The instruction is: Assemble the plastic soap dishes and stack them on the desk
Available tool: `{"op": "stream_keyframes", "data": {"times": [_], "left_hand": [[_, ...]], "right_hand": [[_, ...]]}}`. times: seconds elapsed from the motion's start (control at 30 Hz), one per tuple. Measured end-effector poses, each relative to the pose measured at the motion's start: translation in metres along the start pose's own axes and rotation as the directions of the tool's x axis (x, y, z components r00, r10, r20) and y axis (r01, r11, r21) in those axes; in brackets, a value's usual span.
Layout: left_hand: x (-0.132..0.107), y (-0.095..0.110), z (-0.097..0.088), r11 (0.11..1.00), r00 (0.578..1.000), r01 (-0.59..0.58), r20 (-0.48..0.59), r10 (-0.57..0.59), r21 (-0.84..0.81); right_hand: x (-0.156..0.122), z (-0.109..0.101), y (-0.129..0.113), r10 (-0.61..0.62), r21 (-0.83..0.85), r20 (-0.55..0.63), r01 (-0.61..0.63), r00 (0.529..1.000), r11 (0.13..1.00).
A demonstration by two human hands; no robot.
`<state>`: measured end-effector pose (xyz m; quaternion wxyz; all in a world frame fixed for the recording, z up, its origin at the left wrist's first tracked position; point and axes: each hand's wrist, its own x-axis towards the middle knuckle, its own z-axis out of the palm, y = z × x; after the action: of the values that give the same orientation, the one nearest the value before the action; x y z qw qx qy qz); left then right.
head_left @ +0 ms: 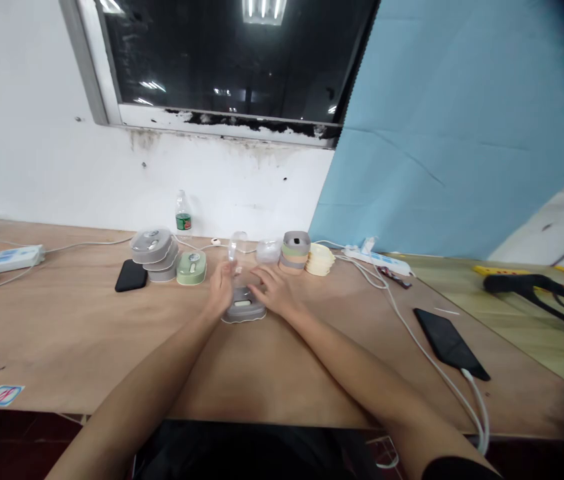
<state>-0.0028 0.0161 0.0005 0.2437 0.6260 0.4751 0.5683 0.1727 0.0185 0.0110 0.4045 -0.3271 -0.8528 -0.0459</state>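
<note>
A grey plastic box (244,311) with a pale latch on its front sits on the wooden table (62,347) between my hands. My left hand (221,288) is at its left side, fingers curled and touching it. My right hand (276,289) rests on its right side with fingers stretched over the lid. A small clear part (236,247) stands just behind the box; whether my left fingers pinch it I cannot make out.
Behind stand stacked grey boxes (155,252), a green box (191,267), a stack of coloured lids (296,252), cream pieces (320,259), a bottle (183,216). Black phones (131,275) (449,341), white cables, power strips (378,260) (5,259). Black tool (537,288) at far right.
</note>
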Motion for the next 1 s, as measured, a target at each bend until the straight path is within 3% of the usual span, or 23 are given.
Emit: {"op": "stream_keyframes", "data": {"times": [0.1, 0.2, 0.3, 0.37, 0.43, 0.5, 0.6, 0.77, 0.9, 1.0], "left_hand": [[-0.004, 0.008, 0.004, 0.996, 0.998, -0.019, 0.057, 0.025, -0.093], [-0.006, 0.015, -0.001, 0.999, 0.998, -0.032, 0.061, 0.032, 0.006], [-0.009, 0.019, -0.007, 0.941, 0.995, -0.06, 0.093, 0.031, 0.333], [-0.013, 0.022, -0.007, 0.834, 0.983, -0.112, 0.185, 0.012, 0.541], [-0.018, 0.025, -0.004, 0.758, 0.961, -0.16, 0.275, -0.027, 0.633], [-0.024, 0.028, 0.001, 0.734, 0.943, -0.209, 0.332, -0.024, 0.647], [-0.031, 0.033, 0.006, 0.71, 0.923, -0.312, 0.378, 0.07, 0.632], [-0.036, 0.036, 0.008, 0.677, 0.879, -0.396, 0.469, 0.085, 0.62], [-0.036, 0.037, 0.005, 0.651, 0.871, -0.4, 0.488, 0.053, 0.645], [-0.035, 0.037, 0.003, 0.642, 0.866, -0.393, 0.499, 0.019, 0.658]], "right_hand": [[0.007, 0.006, -0.014, -0.154, 0.02, 0.076, 0.153, 0.985, 0.988], [0.01, 0.007, -0.017, -0.198, 0.03, 0.12, 0.196, 0.973, 0.98], [0.023, 0.003, -0.003, -0.075, -0.03, 0.028, 0.076, 0.997, 0.997], [0.039, -0.002, 0.014, 0.042, -0.115, -0.046, -0.047, 0.998, 0.992], [0.06, -0.005, 0.034, 0.142, -0.244, -0.029, -0.145, 0.989, 0.959], [0.08, -0.007, 0.053, 0.222, -0.395, 0.048, -0.186, 0.974, 0.9], [0.098, -0.007, 0.076, 0.333, -0.564, 0.178, -0.181, 0.926, 0.805], [0.1, -0.002, 0.088, 0.441, -0.669, 0.289, -0.151, 0.85, 0.728], [0.097, -0.001, 0.085, 0.454, -0.689, 0.283, -0.15, 0.845, 0.709], [0.087, -0.001, 0.078, 0.398, -0.618, 0.201, -0.199, 0.895, 0.76]]}}
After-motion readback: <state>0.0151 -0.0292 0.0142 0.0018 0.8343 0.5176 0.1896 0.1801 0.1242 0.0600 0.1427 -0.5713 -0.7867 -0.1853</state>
